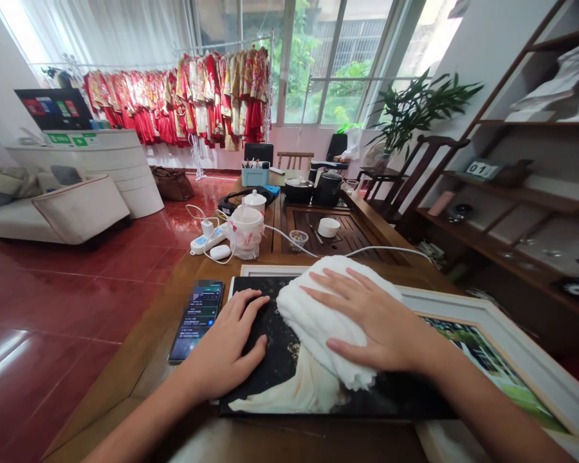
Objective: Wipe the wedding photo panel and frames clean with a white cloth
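A white towel (313, 315) lies bunched on a dark picture panel (280, 341), which shows a pale draped dress along its lower part. My right hand (361, 315) rests flat on the towel with its fingers spread, pressing it against the panel. The towel hides the panel's middle. On the panel's left side lies my left hand (236, 341), fingers stretched and thumb apart, holding nothing. Under the panel and to the right is a white-framed picture (492, 360) with a green scene, partly covered by my right forearm.
A lit phone (197, 321) lies left of the panel. Behind it are a power strip (210, 239), a white cup in plastic wrap (246, 228) and a white cable (390, 249). A tea tray (347, 238) carries a small white bowl (329, 227). Shelves (525, 212) stand at right.
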`<state>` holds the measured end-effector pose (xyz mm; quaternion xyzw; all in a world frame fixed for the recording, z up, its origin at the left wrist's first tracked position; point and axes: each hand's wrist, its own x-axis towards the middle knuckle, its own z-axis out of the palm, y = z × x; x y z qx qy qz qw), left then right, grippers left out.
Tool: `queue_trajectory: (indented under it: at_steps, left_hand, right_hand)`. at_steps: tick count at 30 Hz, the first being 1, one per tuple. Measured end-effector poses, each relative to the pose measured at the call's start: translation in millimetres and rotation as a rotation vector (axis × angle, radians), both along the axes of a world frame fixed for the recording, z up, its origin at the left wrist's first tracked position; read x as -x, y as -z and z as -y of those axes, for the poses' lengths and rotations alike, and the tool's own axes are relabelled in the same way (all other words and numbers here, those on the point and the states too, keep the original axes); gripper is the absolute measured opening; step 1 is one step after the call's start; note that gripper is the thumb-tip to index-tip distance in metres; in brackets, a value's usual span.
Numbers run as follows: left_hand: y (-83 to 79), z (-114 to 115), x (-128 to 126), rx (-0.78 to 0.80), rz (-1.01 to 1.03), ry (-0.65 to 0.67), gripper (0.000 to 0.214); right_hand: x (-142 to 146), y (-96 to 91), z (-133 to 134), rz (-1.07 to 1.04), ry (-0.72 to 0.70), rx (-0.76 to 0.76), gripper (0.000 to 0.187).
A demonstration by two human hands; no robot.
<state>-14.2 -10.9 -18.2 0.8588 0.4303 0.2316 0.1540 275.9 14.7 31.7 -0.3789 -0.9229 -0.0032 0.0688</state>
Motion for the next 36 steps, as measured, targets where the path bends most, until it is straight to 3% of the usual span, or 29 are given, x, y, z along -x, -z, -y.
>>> queue_trajectory:
  at_steps: [7,17,23,27,36]
  left_hand:
    - [2.6,-2,-1,-0.004,0.022,0.01,0.055]
    - [1.3,1,0,0.013,-0.003,-0.001,0.054]
    - [-0.7,-1,-1,0.01,0.0,-0.007,0.054]
    - [-0.4,-3,-2,0.01,0.001,-0.001,0.054]
    - [0.4,-1,-1,0.007,-0.014,-0.009,0.054]
  right_hand:
    - [23,-2.0,15,-0.019,-0.128,0.093,0.085]
    - [-7,-3.7,-1,-0.009,0.028,-0.043,0.075]
    - [18,-6.8,18,-0.034,-0.061,0.085,0.095]
    - [26,-9.3,25,-0.019,-0.126,0.16,0.09]
    - [6,-8.1,12,0.043,0.04,0.049,0.078]
